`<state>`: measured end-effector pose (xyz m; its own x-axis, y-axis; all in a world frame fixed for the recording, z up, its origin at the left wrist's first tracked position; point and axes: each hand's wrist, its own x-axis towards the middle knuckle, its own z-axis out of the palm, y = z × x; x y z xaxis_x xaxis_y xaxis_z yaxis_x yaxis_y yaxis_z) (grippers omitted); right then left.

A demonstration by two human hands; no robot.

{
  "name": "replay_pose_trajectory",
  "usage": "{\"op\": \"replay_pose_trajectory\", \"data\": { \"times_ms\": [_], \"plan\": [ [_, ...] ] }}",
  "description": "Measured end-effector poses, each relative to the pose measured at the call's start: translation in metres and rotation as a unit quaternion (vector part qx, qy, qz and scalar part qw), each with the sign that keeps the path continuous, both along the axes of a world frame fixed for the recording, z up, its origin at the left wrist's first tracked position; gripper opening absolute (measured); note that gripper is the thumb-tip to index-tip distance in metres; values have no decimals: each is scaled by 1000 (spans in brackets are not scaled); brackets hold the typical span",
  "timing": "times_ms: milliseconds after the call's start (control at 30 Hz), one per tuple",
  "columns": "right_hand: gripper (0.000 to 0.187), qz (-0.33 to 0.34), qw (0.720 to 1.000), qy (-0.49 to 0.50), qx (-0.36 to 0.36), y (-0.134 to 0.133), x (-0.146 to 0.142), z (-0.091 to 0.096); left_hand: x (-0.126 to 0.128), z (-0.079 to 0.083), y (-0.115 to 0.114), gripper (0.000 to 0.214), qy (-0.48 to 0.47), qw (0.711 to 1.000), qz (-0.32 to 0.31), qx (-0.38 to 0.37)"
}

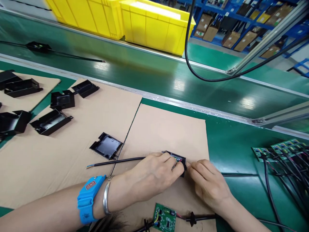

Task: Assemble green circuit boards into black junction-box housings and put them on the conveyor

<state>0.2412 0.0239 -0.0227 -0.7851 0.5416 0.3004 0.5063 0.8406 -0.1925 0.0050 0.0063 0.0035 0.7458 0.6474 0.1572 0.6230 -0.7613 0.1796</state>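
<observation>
My left hand (156,172), with a blue wrist strap (89,199) and a silver bangle, is closed on a small black plastic case (182,161). Part of a green circuit board shows inside the case between the fingers. A black cable (120,161) with bared wire ends runs out to the left from under this hand. My right hand (207,182) pinches at the case's right end, where a second black cable (238,175) emerges from behind it; the fingertips are partly hidden. Below lies another green circuit board (165,217) with cables on both sides.
An open black case half (106,146) lies on cardboard (173,125); several more (51,122) are at left. Wired circuit boards (285,149) are heaped at right. Yellow bins (156,29) stand beyond the metal rail, and a black cable loop (205,79) hangs above.
</observation>
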Motion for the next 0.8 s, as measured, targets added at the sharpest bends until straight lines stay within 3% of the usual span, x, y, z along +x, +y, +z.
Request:
{"op": "replay_pose_trajectory", "data": {
  "times_ms": [100, 267, 433, 567, 667, 800],
  "plan": [
    [32, -9, 1000, -17, -22, -1, -1, 1, 2, 0, 1, 31, -2, 1000, 6, -17],
    [35, -11, 998, -65, -22, -2, -9, 11, 10, 1, -1, 21, 27, 999, -5, -31],
    [31, -36, 998, -53, -10, -4, -5, 5, 12, 6, -1, 21, 37, 999, 5, -32],
    [18, -87, 985, 59, -140, -6, 1, 5, 1, 1, 5, 36, -16, 997, 1, -76],
    [12, -138, 962, 91, -217, -4, -6, 13, -4, -6, 7, 31, -41, 996, 4, -80],
    [37, -220, 936, -8, -275, 9, -30, 25, -4, -11, 7, 17, -44, 998, -15, -47]
  ]
}}
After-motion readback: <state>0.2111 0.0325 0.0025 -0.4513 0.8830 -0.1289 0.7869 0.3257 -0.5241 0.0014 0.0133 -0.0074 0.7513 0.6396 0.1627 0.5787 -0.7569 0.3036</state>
